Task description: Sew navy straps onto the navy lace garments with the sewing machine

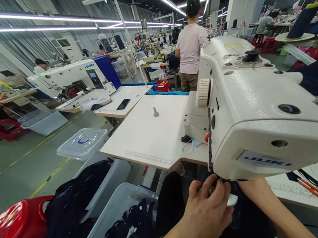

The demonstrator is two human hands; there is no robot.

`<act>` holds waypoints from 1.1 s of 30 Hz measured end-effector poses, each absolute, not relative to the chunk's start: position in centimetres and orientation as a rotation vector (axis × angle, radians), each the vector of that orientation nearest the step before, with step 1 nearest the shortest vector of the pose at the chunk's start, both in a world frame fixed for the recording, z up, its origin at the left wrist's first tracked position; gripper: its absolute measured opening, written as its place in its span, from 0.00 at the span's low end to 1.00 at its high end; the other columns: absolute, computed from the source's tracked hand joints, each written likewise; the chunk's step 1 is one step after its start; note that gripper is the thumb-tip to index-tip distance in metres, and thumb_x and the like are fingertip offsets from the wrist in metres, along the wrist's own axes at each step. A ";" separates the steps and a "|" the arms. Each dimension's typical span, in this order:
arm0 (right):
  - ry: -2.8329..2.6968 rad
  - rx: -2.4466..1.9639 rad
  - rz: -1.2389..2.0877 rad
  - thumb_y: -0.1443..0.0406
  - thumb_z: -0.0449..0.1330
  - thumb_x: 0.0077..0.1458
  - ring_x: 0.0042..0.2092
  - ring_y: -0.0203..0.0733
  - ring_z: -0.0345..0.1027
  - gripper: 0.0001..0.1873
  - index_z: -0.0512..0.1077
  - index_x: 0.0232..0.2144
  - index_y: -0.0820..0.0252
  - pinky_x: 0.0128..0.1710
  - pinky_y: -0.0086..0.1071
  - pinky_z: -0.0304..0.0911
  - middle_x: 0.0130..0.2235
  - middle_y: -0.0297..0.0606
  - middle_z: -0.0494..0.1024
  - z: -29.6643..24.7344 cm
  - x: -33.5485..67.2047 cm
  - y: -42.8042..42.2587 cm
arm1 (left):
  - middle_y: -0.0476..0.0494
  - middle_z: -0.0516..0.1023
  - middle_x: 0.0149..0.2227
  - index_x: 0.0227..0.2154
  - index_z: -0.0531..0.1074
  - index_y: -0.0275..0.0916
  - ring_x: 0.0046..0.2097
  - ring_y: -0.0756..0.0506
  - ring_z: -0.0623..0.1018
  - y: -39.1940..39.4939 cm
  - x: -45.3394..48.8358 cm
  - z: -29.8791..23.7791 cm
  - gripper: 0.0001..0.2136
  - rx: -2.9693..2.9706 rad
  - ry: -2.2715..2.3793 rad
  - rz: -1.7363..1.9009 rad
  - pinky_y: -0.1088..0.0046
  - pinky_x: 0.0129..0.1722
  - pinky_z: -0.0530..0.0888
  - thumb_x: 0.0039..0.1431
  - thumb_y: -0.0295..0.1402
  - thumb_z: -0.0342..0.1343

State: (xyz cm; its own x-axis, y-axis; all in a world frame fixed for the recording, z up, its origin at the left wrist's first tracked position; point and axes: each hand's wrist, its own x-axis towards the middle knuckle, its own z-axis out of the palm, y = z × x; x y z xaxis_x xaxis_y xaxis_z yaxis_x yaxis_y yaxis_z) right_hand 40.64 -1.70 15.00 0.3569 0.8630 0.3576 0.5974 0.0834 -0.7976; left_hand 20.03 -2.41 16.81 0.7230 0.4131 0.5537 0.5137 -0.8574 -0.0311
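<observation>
A white sewing machine (266,112) marked JUKI fills the right side of the view. Close under its head, near the needle area, my left hand (207,206) has its fingers bent and closed; what lies in them cannot be made out. A white rounded machine part (232,200) shows just beside those fingertips. Behind the machine head is my right hand (248,187), with only the wrist side showing and its fingers hidden. Dark navy fabric lies below the two hands, partly in shadow.
A white table (143,132) with a printed ruler edge extends left of the machine. Clear plastic bins (127,189) hold navy pieces below. A red stool (14,224) stands at lower left. Orange-handled scissors (315,190) lie at right. A person (192,48) stands ahead.
</observation>
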 end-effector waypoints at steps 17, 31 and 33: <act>-1.342 -1.573 0.456 0.54 0.57 0.51 0.45 0.60 0.74 0.13 0.74 0.20 0.49 0.48 0.52 0.67 0.26 0.40 0.81 14.4 39.7 -2.2 | 0.47 0.76 0.51 0.54 0.70 0.39 0.57 0.44 0.70 -2.2 20.1 16.0 0.18 -2.671 -0.733 -0.927 0.65 0.53 0.58 0.65 0.40 0.52; -0.745 -1.731 0.740 0.37 0.56 0.45 0.34 0.49 0.71 0.29 0.67 0.24 0.56 0.38 0.38 0.67 0.27 0.35 0.74 3.6 40.0 -5.6 | 0.49 0.81 0.40 0.45 0.76 0.42 0.44 0.47 0.78 -0.5 21.1 14.6 0.15 -2.531 -0.654 -1.270 0.69 0.51 0.59 0.69 0.41 0.46; -0.665 -1.788 0.820 0.40 0.59 0.48 0.38 0.51 0.73 0.27 0.70 0.26 0.58 0.41 0.41 0.67 0.30 0.38 0.77 1.1 40.0 -5.4 | 0.50 0.81 0.40 0.46 0.75 0.43 0.44 0.47 0.78 -0.7 21.2 14.6 0.15 -2.556 -0.694 -1.261 0.70 0.53 0.59 0.70 0.41 0.45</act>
State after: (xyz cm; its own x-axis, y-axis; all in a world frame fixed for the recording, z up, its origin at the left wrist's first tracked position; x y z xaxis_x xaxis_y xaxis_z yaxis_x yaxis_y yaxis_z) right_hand 39.98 -5.36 1.06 0.6165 0.7546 -0.2246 0.0636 -0.3320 -0.9411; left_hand 21.16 -0.69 14.65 0.5237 0.3189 0.7900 0.4964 -0.8678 0.0213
